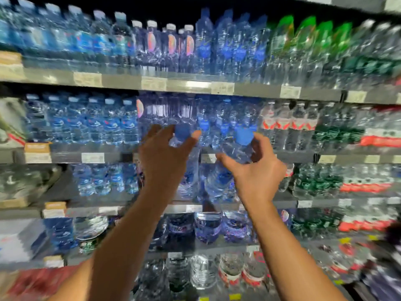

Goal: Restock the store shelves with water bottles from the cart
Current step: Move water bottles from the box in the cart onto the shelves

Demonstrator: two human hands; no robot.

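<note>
A store aisle fills the view: a tall rack of grey shelves (188,84), each edge carrying pale price tags (223,88), packed with clear plastic drinks. The picture is smeared by motion, so labels cannot be read. Taking the second shelf from the top (121,156) as the landmark, blue-capped water stands along it at left, red-labelled bottles (288,122) at right, and green-tinted bottles (308,38) sit on the shelf above it toward the right. Below it, more rows of blue and purple-labelled water run down to larger clear bottles near the floor.

Both arms reach up in front of that landmark shelf. The left hand (167,153) has its grip curled round the neck of a left water bottle (184,148), fingers just under the blue cap. The right hand (256,166) is clamped likewise on a right water bottle (238,148). Both bottles hang upright by the neck, level with the landmark shelf's front edge and just before the blue-labelled row (225,124) standing on it. The cart is not in view.

The step looks like setting the pair onto the landmark shelf. To do it well, I would lift the bases clear of the front lip, slide them in among the matching blue-labelled stock, keep them upright, and loosen the fingers only once each base rests flat. The risk is nudging the front row over.
</note>
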